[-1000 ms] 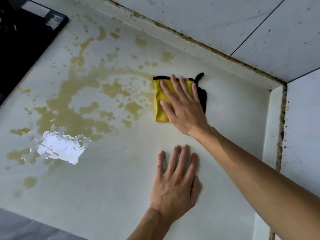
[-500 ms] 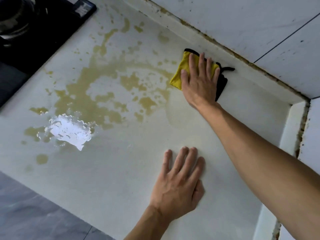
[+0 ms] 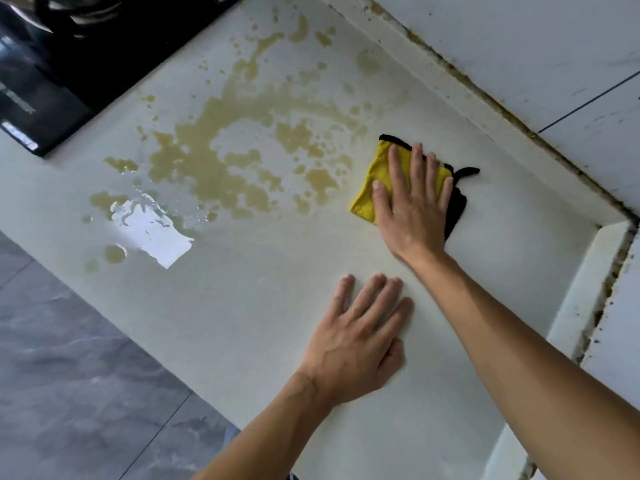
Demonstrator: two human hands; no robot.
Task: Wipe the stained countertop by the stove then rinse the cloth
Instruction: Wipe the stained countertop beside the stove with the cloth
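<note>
Nearest to us lies the grey marbled floor [image 3: 69, 358] at the lower left, with the pale, smooth bench [image 3: 242, 323] running diagonally above it. On a bare part of the bench our left hand [image 3: 360, 344] lies flat, palm down, fingers straight and slightly spread, grasping nothing.

Just beyond it our right hand [image 3: 412, 209] presses flat on the cloth [image 3: 374, 188], fingers straight and pointing toward the far wall, not curled round it. The cloth is a small folded square of soft yellow fabric with a black edging and a darker black layer showing under the right side of the hand. A short black loop [image 3: 467, 172] sticks out from its far right corner, pointing right. Folded as it is, it has no clear long axis; its edges run at a slant to the bench's edge. It sits right of the spill, well short of the raised back ledge [image 3: 450, 95].

Left of the cloth spreads the stain [image 3: 221, 161], a yellowish-brown, blotchy, ring-like puddle with scattered droplets, and a wet patch at its near left end glares white with reflected light.

Farther left is the glossy black stove [image 3: 52, 91]. Along the far side rise white wall tiles [image 3: 519, 46], with brown grime in the seam where they meet the ledge.
</note>
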